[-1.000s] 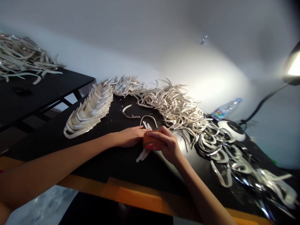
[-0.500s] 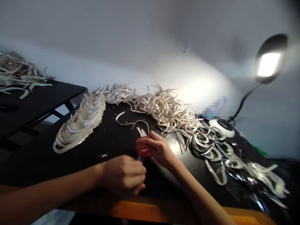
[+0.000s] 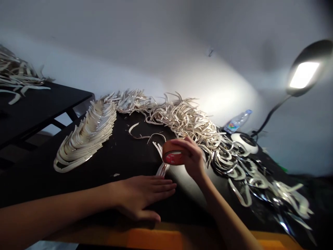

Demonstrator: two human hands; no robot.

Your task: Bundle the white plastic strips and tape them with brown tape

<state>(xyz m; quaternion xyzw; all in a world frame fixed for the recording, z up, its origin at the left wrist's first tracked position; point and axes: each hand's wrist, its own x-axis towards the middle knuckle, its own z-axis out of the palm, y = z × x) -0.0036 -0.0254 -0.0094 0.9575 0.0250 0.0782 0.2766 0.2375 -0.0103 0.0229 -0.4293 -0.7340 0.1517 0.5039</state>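
My right hand (image 3: 191, 158) grips a roll of brown tape (image 3: 172, 154) with a red core and holds it just above the black table (image 3: 122, 159). A small bundle of cream curved strips (image 3: 161, 163) lies under the roll, its near end close to my fingers. My left hand (image 3: 142, 194) lies flat on the table near the front edge, fingers stretched out towards the bundle, holding nothing.
A neat stack of cream curved strips (image 3: 87, 133) lies at the left. A loose heap of strips (image 3: 182, 119) runs along the wall, turning into shiny silver pieces (image 3: 249, 173) at the right. A water bottle (image 3: 236, 122), a lamp (image 3: 303, 74) and its white base (image 3: 244, 141) stand at the right. Another black table (image 3: 33, 104) with strips is at far left.
My right hand has lifted the tape roll off the bundle. My left hand drew back to the front edge, closed for a moment, and now lies flat and open.
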